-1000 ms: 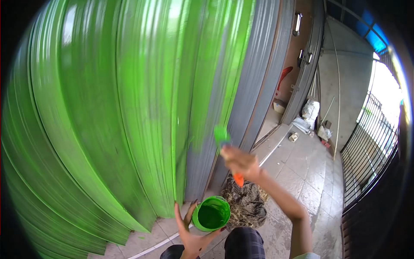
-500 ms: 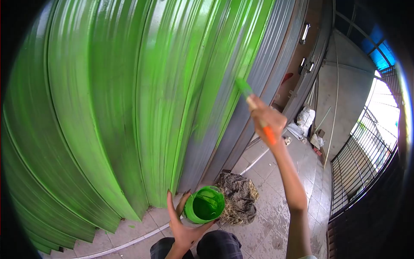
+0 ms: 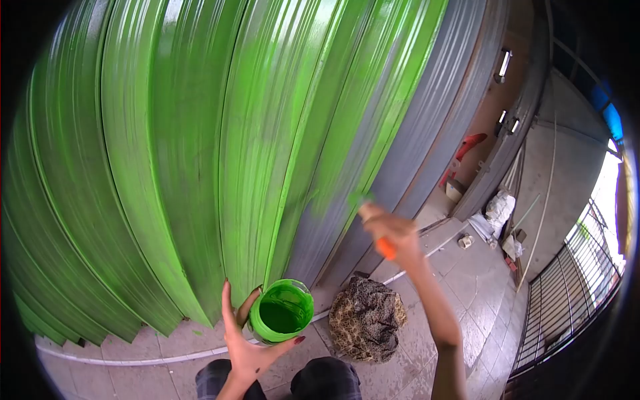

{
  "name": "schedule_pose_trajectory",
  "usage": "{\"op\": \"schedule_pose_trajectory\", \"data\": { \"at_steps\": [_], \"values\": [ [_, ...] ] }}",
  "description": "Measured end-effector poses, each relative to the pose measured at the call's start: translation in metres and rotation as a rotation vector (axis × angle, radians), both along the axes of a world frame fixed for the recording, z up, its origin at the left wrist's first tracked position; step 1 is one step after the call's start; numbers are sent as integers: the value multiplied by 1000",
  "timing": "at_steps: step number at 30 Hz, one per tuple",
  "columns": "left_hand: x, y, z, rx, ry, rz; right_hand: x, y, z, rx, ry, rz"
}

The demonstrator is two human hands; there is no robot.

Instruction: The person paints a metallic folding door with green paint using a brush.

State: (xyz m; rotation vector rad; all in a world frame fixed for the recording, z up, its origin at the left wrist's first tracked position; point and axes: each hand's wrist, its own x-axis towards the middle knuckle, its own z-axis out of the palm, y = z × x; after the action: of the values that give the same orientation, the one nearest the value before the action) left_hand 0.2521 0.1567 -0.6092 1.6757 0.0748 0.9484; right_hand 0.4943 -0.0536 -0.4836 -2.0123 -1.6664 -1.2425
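My left hand (image 3: 248, 347) is wrapped around a small tub of green paint (image 3: 257, 327), thumb on the near side and fingers spread along the far side. Wet paint coats the tub's inner wall. In my right hand (image 3: 399, 230) is a paintbrush (image 3: 385, 249) with an orange handle end, slightly blurred. Its green bristles are at the ridged metal panel (image 3: 333, 230), over a strip where grey still shows between green streaks. Panels to the left are covered in green, while those right of the brush (image 3: 427, 133) are bare grey.
A crumpled patterned cloth (image 3: 367, 320) lies on the tiled floor right of the tub. Farther right are a doorway with metal handles (image 3: 505, 65), white bags (image 3: 499, 208), a small cup (image 3: 465, 241) and a barred gate (image 3: 567, 267). My knees (image 3: 325, 380) show below.
My right hand has brought the brush lower along the panel. My left hand and the tub have shifted left, away from the cloth. The view has turned slightly left.
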Motion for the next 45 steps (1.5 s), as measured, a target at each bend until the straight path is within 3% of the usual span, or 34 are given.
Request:
{"op": "schedule_pose_trajectory", "data": {
  "at_steps": [3,4,7,9,10,13,15,17,18,20,23,26,28,29,30,33,37,40,43,45],
  "values": [
    [1,-2,1,4,32,24,-4,5,41,236,-377,-17],
    [2,-4,3,-22,44,25,-1,4,30,194,-342,-9],
    [8,-7,1,23,26,57,11,1,-52,16,-252,8],
    [12,-12,1,-3,23,53,20,-4,-141,-137,-233,-68],
    [14,-15,2,-16,25,51,11,-7,-164,-267,-140,-21],
    [23,-22,4,-76,23,10,-3,-11,-177,-296,-7,187],
    [20,-27,13,-66,40,7,11,-11,-163,-264,22,82],
    [9,-31,24,-67,61,0,16,-9,-93,-201,85,39],
    [1,-30,30,-73,69,-5,15,-2,-47,-71,-10,163],
    [-19,-23,33,-43,86,0,16,-3,4,161,24,185],
    [-44,-12,47,-88,122,5,19,3,12,244,-225,132],
    [-54,10,45,66,145,35,7,6,-72,47,-259,54],
    [-54,22,45,110,170,17,16,-5,-169,-245,-320,-68],
    [-50,28,46,120,165,-22,23,-14,-207,-339,-107,28],
    [-44,33,46,134,169,-66,9,-17,-197,-364,31,119],
    [-22,48,52,218,159,-199,-14,-20,-157,-64,474,177],
    [7,56,51,383,59,-253,-76,-10,-63,643,892,466],
    [16,62,52,443,-24,-274,-115,-23,-21,616,1034,804],
    [12,66,63,577,-73,-291,-140,-12,14,173,888,788],
    [6,65,72,649,-81,-292,-148,3,20,9,735,706]
  ]
}}
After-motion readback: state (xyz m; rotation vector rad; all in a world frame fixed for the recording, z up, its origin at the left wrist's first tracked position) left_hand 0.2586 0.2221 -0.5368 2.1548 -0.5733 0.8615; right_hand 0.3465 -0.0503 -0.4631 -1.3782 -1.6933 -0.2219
